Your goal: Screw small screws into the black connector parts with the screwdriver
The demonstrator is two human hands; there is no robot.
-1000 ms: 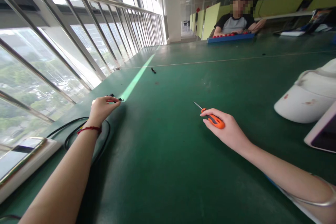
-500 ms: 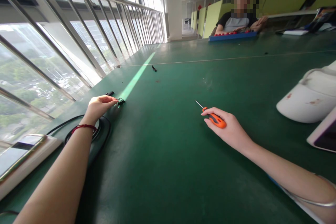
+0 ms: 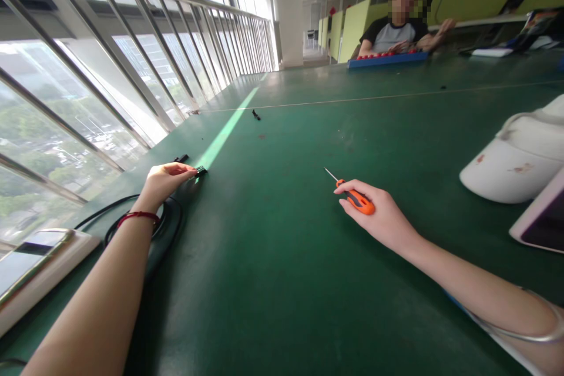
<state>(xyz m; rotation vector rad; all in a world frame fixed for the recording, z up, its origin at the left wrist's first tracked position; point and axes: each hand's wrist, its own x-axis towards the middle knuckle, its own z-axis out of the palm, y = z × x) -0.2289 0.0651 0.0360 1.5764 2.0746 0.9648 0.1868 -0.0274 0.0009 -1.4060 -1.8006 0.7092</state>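
Observation:
My left hand [image 3: 170, 177] is closed in a pinch on a small dark block [image 3: 201, 171] with a ridged top, at the lower end of a bright strip of light. What kind of part it is stays too small to make out. Beneath my left wrist a coil of black cable [image 3: 175, 217] lies on the table, and a small black piece [image 3: 181, 158] rests just beyond the hand. Wrapped around an orange and grey screwdriver [image 3: 359, 201], my right hand [image 3: 374, 211] keeps its thin shaft pointing away and to the left, apart from the block.
The green table [image 3: 273, 282] runs to a metal railing [image 3: 118, 53] on the left. A phone on a white box [image 3: 48, 270] lies near left. Another black piece [image 3: 256, 114] sits farther out. White containers [image 3: 506, 167] stand right. A person [image 3: 396, 32] sits behind a blue tray [image 3: 388, 60].
The whole view has shifted slightly. In my left fingers the small block appears a little turned. My right hand holds the screwdriver much as before. The person opposite has raised one hand slightly.

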